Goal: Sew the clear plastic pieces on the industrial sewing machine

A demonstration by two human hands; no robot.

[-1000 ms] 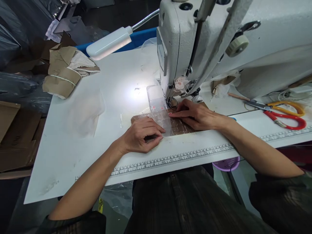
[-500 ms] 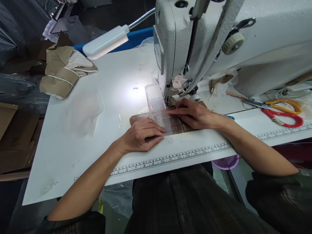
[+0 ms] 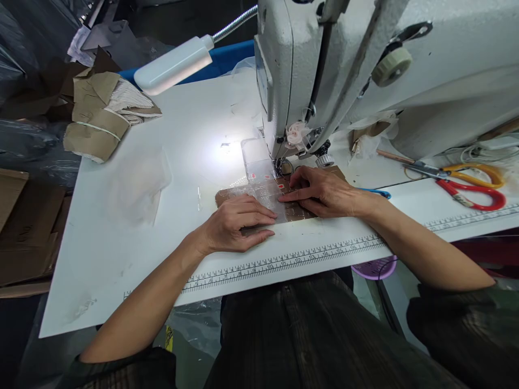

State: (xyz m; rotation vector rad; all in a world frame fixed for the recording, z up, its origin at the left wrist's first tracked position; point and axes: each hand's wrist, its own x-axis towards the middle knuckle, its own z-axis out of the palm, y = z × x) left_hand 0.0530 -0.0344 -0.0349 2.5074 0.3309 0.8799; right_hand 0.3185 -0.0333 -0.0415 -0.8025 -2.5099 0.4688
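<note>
A brown flat piece (image 3: 297, 212) lies on the machine bed with a thin translucent strip (image 3: 265, 195) across it. Small red marks show near the presser foot (image 3: 279, 167) of the white sewing machine (image 3: 275, 81). My left hand (image 3: 243, 222) rests on the left part of the piece, fingers laid over the strip and thumb low beside its front edge. On the right part lies my right hand (image 3: 324, 192), open, index finger stretched to the strip's right edge. Its lower fingers bend over the brown piece, partly hidden.
A lit lamp (image 3: 174, 65) hangs over the white table (image 3: 101, 270). Sheer cloth (image 3: 138, 186) and a tied brown bundle (image 3: 97, 124) lie left. Scissors (image 3: 470, 181) and a blue tool (image 3: 379, 193) lie right. A printed ruler (image 3: 284, 266) runs along the front edge.
My right index finger has slid slightly down, toward me, along the strip's edge, and a red mark now shows above it. The left hand has hardly moved.
</note>
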